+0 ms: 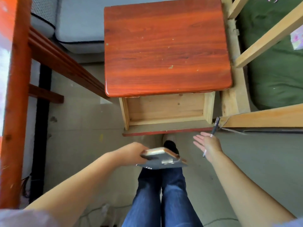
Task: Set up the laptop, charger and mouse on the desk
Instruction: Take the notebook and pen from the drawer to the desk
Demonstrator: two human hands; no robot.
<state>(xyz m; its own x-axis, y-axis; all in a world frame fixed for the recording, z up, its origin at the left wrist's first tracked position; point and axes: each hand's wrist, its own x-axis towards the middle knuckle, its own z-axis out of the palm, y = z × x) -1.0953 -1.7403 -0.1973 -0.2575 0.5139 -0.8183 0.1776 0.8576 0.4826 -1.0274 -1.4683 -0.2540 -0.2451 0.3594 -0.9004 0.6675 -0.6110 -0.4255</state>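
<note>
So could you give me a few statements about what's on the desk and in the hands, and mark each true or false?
1. The desk top has a laptop on it. False: nothing lies on it.
2. The drawer is pulled open. True.
3. The left hand holds a flat stack of things. True.
4. The right hand is clenched in a fist. False: the fingers are spread, with a pen at the hand.
5. The drawer is full. False: it looks empty.
</note>
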